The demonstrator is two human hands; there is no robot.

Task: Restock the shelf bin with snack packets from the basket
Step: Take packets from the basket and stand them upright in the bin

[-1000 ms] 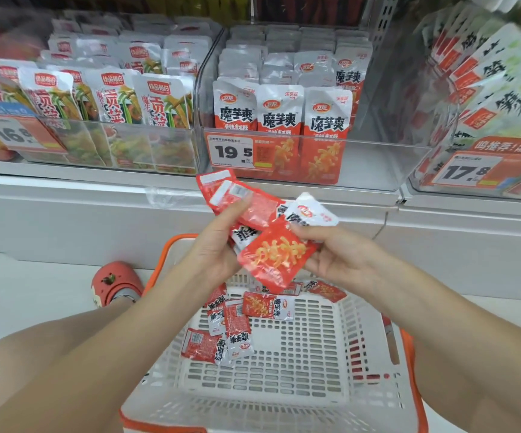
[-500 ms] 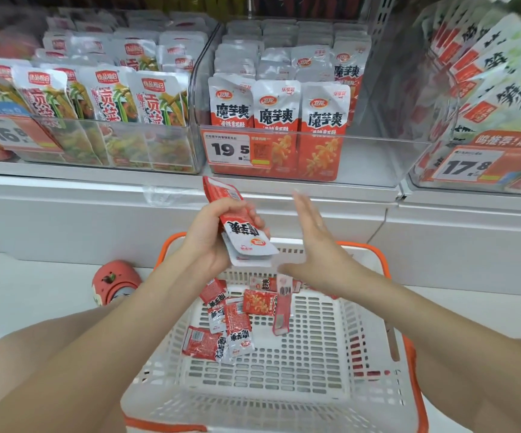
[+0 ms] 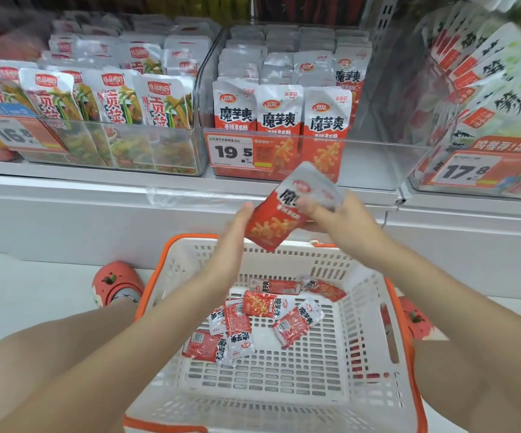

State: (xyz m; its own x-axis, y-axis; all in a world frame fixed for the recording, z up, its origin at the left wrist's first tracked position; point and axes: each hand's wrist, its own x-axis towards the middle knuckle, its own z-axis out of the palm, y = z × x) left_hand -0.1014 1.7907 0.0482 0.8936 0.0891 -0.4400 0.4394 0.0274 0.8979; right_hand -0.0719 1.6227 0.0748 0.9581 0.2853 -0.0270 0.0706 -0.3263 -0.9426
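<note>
So the shelf point(image 3: 96, 182) is a white ledge running across the whole view, and sitting right on it is a row of clear plastic bins side by side. The left bin point(image 3: 146, 151) holds upright packets with green and yellow pictures and has a 16-something price tag on its front. The middle bin point(image 3: 377, 160) has red-and-white snack packets point(image 3: 279, 120) standing in rows on its left side, the right part is bare, and there's a 19.5 price tag point(image 3: 231, 151) up front. The right bin point(image 3: 484, 170) shows a 17.8 tag. Down below, the pale floor point(image 3: 34, 292) carries a white basket point(image 3: 359, 354) with orange trim.
</note>
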